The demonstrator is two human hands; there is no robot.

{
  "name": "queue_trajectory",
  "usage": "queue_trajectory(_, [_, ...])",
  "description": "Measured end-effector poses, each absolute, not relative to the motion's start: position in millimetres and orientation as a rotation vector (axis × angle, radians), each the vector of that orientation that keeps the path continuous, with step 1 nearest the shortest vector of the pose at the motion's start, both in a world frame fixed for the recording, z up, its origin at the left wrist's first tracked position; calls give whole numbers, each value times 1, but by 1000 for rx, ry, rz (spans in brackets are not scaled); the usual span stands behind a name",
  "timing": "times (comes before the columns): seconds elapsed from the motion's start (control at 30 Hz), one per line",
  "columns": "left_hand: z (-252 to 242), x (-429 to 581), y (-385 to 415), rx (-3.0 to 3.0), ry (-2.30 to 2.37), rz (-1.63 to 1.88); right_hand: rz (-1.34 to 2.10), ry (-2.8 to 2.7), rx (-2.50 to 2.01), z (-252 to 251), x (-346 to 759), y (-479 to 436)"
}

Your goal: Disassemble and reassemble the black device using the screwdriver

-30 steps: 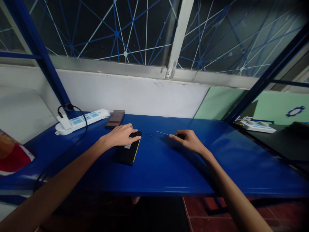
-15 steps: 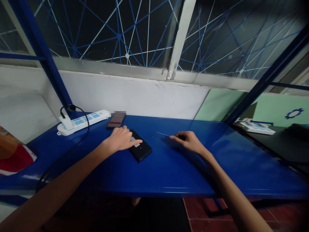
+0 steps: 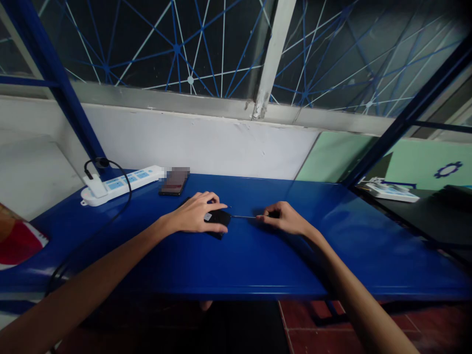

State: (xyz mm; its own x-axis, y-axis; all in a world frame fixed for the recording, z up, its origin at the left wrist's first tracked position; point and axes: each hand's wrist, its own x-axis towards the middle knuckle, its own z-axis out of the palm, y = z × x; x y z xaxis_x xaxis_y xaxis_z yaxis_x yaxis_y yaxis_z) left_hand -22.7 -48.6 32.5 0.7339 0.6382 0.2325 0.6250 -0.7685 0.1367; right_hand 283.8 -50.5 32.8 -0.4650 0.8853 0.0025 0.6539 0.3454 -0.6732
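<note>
My left hand (image 3: 193, 214) lies over a flat black rectangular case (image 3: 221, 218) on the blue table. Its thumb and fingers hold the case along both sides, and the palm hides much of it. Part of a pale label shows between the fingers. A thin screwdriver (image 3: 243, 217) is pinched in my right hand (image 3: 285, 218), its shaft pointing left. The tip meets the near right end of the case; whether it sits in a screw is too small to tell. A tiny dark bit (image 3: 230, 207), perhaps a screw, lies just beyond the case.
A phone (image 3: 174, 182) lies toward the back of the blue table (image 3: 258, 270). Left of it is a white power strip (image 3: 129, 184) with a plugged-in adapter and black cable (image 3: 129, 189). A red packet (image 3: 22, 243) sits at far left. Another white device (image 3: 394, 192) lies at right.
My left hand has shifted right and now spans the case, which has turned slightly. My right hand has lowered, bringing the screwdriver tip from the bare table to the case's end.
</note>
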Motion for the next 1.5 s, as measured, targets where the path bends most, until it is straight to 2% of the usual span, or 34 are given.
queue_trajectory(0.3, [19,-14,-52,2807,893,501,829,-2258,-1343,31,287,-49])
queue_trajectory(0.77, [15,-9,-55,2851,1069,472,876,-2302,-1343,33,278,-54])
queue_trajectory(0.93, [16,-8,-56,2849,1081,449,730,-2371,-1297,34,278,-54])
queue_trajectory(1.1, [16,-7,-57,2870,1088,475,759,-2341,-1309,32,278,-54])
queue_trajectory(1.3, [16,-7,-57,2893,1083,478,630,-2330,-1275,30,275,-55])
queue_trajectory(1.5, [15,-7,-57,2926,1067,471,833,-2364,-1330,28,272,-54])
